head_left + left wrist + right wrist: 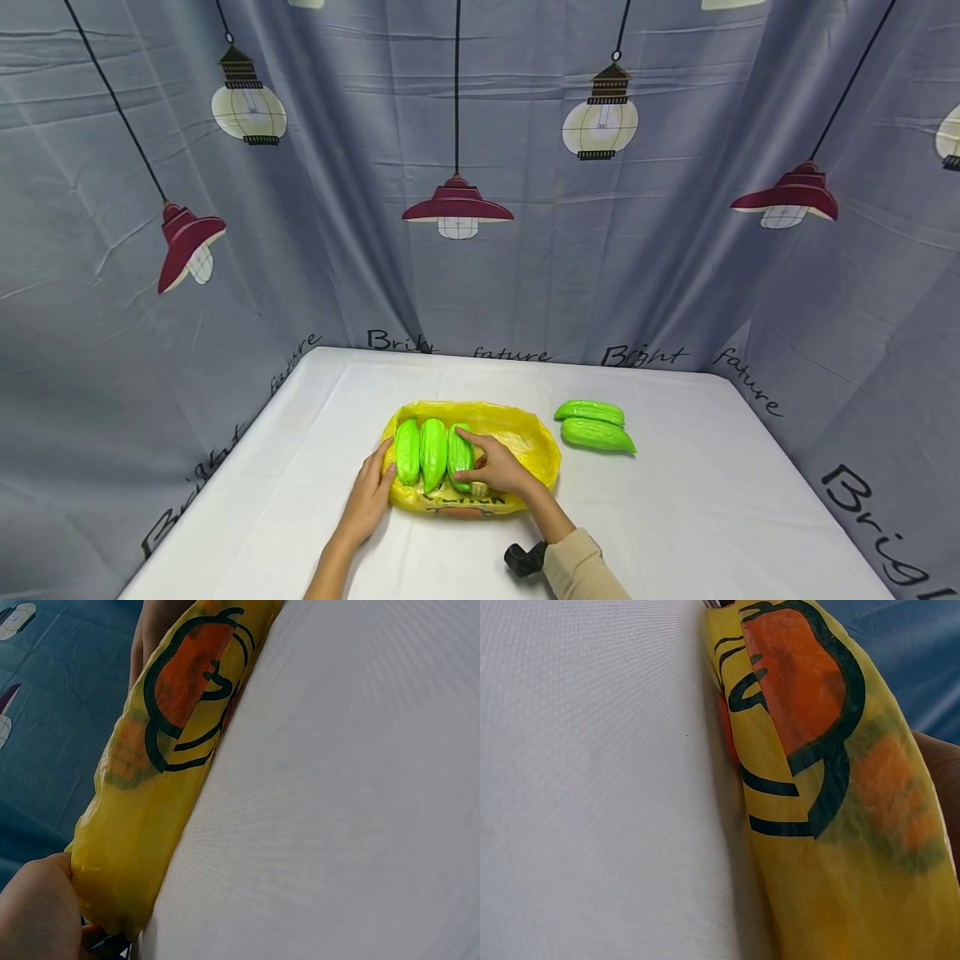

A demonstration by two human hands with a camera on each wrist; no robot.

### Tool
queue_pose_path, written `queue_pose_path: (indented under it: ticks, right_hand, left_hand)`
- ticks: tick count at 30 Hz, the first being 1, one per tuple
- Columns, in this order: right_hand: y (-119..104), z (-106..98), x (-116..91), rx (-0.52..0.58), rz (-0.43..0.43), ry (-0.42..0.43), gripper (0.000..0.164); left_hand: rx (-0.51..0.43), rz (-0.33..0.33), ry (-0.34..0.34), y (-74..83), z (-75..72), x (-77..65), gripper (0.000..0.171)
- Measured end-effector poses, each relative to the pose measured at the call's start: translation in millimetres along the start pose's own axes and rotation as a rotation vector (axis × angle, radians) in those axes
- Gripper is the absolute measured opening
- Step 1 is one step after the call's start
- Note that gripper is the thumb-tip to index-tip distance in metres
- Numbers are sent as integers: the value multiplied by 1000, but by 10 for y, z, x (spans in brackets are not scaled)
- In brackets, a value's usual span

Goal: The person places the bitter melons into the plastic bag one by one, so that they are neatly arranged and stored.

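Observation:
In the head view, a shallow basket (525,442) covered in yellow printed plastic stands mid-table. Three bright green, ridged bitter melons lie side by side in its left half: a left one (407,451), a middle one (432,454) and a right one (460,467). My right hand (495,467) reaches over the near rim and holds the right melon, index finger at its far end and thumb at its near end. On the basket's left end, my left hand (369,492) grips the rim. The left wrist view shows that hand (37,911) against the plastic.
Two more green bitter melons, a far one (590,412) and a near one (597,435), lie on the white tablecloth (675,500) right of the basket. A black device (525,559) sits at the right wrist. Grey-blue curtains (480,292) with printed lamps surround the table.

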State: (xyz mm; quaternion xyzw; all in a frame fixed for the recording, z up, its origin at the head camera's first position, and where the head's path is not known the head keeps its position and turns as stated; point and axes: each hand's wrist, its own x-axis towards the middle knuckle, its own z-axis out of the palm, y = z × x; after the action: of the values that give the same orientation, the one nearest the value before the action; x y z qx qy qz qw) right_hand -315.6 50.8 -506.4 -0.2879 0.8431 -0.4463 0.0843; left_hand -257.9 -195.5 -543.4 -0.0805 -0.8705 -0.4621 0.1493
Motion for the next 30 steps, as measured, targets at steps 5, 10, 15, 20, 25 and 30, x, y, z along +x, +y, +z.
queue_pose_path:
  ticks: [5, 10, 15, 20, 25, 30]
  right_hand:
    - [22, -8, -5, -24, -6, 11, 75]
    - [35, -19, -15, -35, -13, 6, 76]
    - [53, -38, -11, -47, -27, -1, 77]
    - [38, -74, -6, -30, -1, 5, 80]
    - [24, -132, -34, 2, 20, 1, 82]
    - [-1, -298, -81, -18, -30, -21, 78]
  left_hand:
    - [-6, -20, -6, 12, -2, -4, 48]
    - [-17, -47, -22, 14, -2, -5, 49]
    - [-20, -49, -22, 14, -4, -7, 49]
    - [-23, -44, -18, 14, -2, -8, 48]
    - [-16, -48, -16, 8, 0, -6, 49]
    - [-18, -39, -7, 16, -3, -13, 48]
